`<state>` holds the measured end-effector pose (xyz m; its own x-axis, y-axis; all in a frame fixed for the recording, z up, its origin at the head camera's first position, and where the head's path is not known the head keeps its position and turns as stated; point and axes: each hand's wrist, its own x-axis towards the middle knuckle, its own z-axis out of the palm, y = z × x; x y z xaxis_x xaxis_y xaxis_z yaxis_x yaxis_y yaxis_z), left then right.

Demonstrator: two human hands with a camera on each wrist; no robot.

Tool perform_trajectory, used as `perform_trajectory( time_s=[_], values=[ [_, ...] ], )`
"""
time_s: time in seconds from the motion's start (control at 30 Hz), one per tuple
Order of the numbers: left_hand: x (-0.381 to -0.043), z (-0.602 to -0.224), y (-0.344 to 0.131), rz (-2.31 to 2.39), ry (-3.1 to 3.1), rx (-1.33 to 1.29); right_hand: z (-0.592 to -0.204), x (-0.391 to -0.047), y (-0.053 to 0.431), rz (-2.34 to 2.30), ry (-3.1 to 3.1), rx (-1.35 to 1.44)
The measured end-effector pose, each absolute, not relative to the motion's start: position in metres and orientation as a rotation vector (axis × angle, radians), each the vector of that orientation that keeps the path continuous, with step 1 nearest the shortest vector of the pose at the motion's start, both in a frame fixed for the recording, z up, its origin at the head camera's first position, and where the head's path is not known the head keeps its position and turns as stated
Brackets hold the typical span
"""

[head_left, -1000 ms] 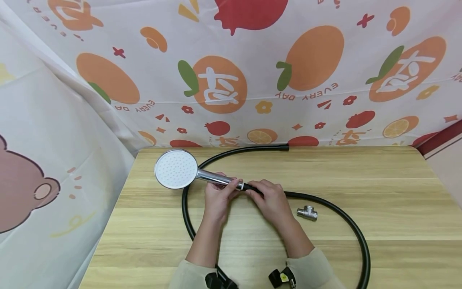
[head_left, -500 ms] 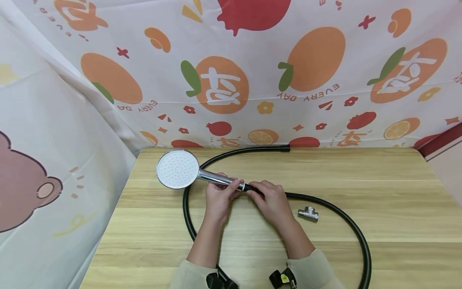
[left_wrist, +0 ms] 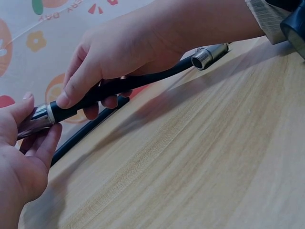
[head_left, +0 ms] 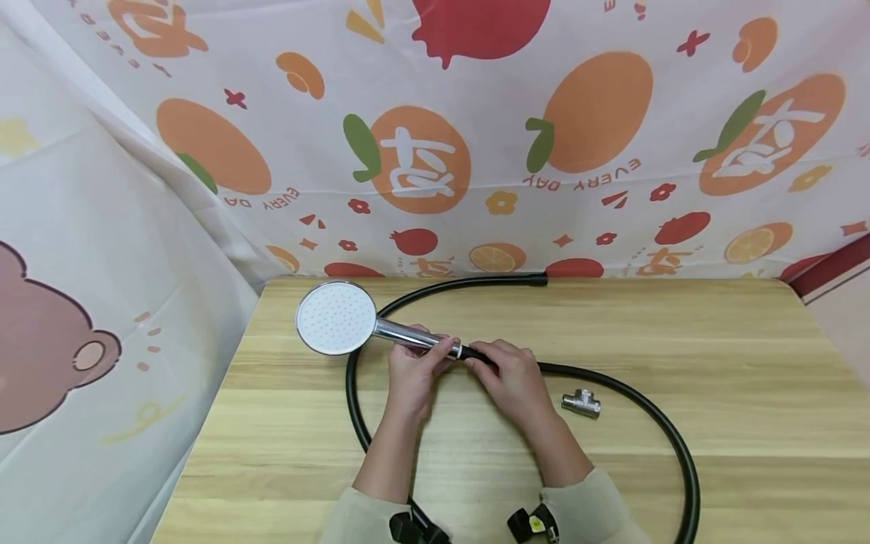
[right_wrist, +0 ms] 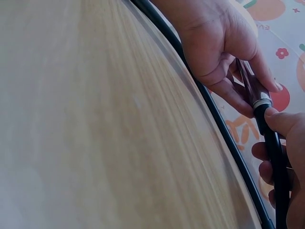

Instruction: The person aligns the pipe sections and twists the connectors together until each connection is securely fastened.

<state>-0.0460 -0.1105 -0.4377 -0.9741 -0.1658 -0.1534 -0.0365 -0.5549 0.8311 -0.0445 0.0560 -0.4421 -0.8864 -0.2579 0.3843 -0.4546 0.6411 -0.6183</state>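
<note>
A chrome shower head (head_left: 336, 318) with a round white spray face points left in the head view. My left hand (head_left: 411, 375) grips its handle (head_left: 413, 336) near the lower end. Right beside it, my right hand (head_left: 511, 380) holds the black hose (head_left: 612, 384) close to its end, thumb lying along it. In the left wrist view the hose end (left_wrist: 58, 112) meets the handle's pale ring (left_wrist: 49, 113); how far they are joined is hidden. From the right hand the hose loops to the right, out of the frame's bottom.
A chrome T-shaped valve (head_left: 581, 403) lies on the wooden table (head_left: 748, 363) right of my right hand. The hose's other end (head_left: 537, 279) lies along the back edge, before a fruit-printed cloth (head_left: 503, 136). Another cloth (head_left: 136, 317) hangs at the left.
The head view has shifted very slightly. Both hands keep the same hold on the shower head and the hose.
</note>
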Motion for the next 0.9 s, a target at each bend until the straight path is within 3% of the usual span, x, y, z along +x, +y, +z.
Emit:
perform_trajectory(
  time_s=[0.9],
  values=[
    [-0.0449,-0.4393,-0.1103,-2.693,-1.435,0.320,-0.4454,-0.0444,0.0552,1.054,-2.663,0.569]
  ],
)
